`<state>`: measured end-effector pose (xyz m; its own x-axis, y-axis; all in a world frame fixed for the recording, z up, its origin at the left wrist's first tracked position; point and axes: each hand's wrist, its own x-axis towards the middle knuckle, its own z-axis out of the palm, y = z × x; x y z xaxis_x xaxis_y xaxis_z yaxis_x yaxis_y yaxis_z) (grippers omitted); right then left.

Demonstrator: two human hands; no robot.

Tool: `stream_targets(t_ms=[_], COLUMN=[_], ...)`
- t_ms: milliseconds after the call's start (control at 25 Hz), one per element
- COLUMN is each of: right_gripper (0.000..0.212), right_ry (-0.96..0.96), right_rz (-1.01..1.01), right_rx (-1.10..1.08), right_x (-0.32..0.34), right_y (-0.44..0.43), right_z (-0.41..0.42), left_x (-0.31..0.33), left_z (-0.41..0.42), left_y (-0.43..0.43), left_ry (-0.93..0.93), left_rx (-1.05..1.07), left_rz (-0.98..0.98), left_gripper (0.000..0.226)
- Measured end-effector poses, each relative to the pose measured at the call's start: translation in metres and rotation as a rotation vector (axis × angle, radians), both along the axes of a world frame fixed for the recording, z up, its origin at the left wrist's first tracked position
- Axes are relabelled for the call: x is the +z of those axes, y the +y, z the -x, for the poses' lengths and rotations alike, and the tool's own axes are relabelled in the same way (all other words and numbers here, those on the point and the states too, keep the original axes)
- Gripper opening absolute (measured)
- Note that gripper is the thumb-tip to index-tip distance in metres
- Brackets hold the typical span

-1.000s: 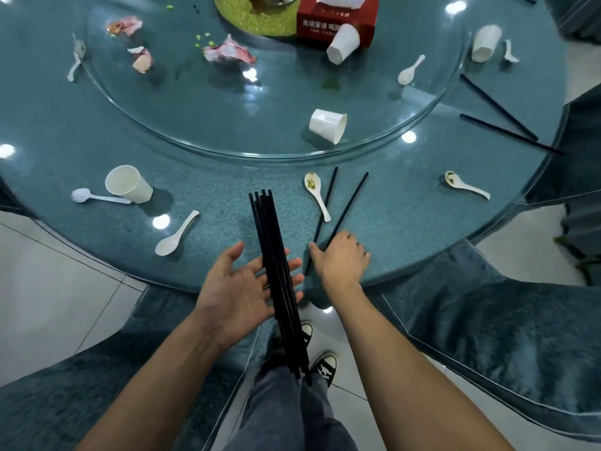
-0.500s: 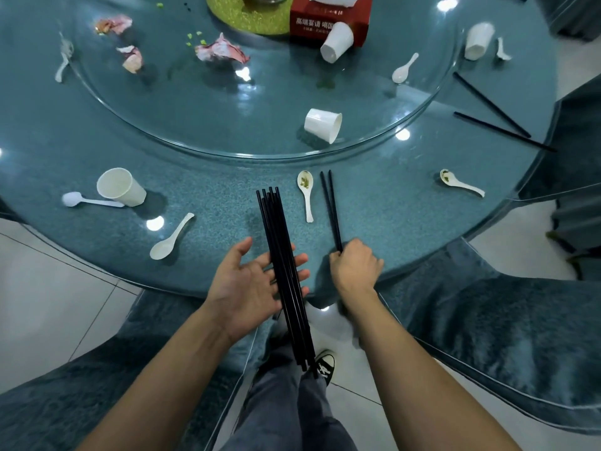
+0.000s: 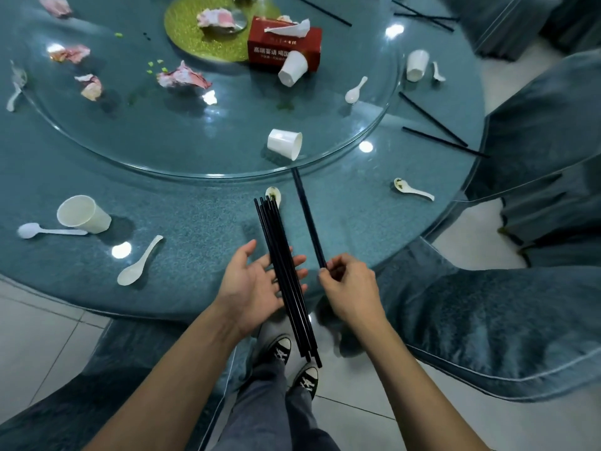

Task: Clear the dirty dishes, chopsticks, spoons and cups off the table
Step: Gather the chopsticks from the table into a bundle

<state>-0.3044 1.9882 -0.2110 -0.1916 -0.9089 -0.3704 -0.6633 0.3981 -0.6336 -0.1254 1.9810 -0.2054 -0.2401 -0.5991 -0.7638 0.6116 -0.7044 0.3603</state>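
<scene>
My left hand (image 3: pixel 253 284) is palm up at the near table edge, and a bundle of several black chopsticks (image 3: pixel 279 255) lies across its straight fingers. My right hand (image 3: pixel 349 284) pinches the near ends of a pair of black chopsticks (image 3: pixel 307 216), lifted and pointing away toward the glass turntable (image 3: pixel 146 141). A dirty white spoon (image 3: pixel 273 194) peeks out behind the bundle's far tips. White cups lie tipped over: one (image 3: pixel 84 214) at the left, one (image 3: pixel 285 144) on the turntable. More spoons lie at the left (image 3: pixel 140 262), far left (image 3: pixel 45 230) and right (image 3: pixel 413 189).
A red tissue box (image 3: pixel 284 43), a cup (image 3: pixel 292 71), crumpled tissues (image 3: pixel 182 79) and a spoon (image 3: pixel 356 90) sit on the turntable. Loose chopsticks (image 3: pixel 435 131) and a cup (image 3: pixel 416 65) lie at the right. Blue-covered chairs (image 3: pixel 487 320) flank me at the table's edge (image 3: pixel 97 310).
My right hand gathered the two chopsticks by the spoon, brought them together and lifted them off the table. The left hand kept the bundle; the view shifted nearer.
</scene>
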Motion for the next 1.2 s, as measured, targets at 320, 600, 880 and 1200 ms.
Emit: stream_targets(t_ms=[320,600,880,1200], right_gripper=[0.013,0.019,0.02,0.037], right_ry=[0.002,0.099,0.104,0.257], right_rz=[0.003,0.044,0.105,0.208], right_rx=[0.089,0.11,0.066,0.085], right_x=[0.052,0.07,0.08,0.08], right_y=[0.022,0.021,0.012,0.004], right_z=[0.011,0.023,0.033,0.06], left_x=[0.017,0.031,0.036,0.049], left_z=[0.034,0.048,0.048,0.059], left_y=[-0.027,-0.039,-0.057,-0.07], left_ry=[0.041,0.046,0.014,-0.006], left_rx=[-0.027,-0.063,-0.138,-0.205], left_rz=[0.06,0.085,0.075,0.081], left_gripper=[0.06,0.057,0.051,0.055])
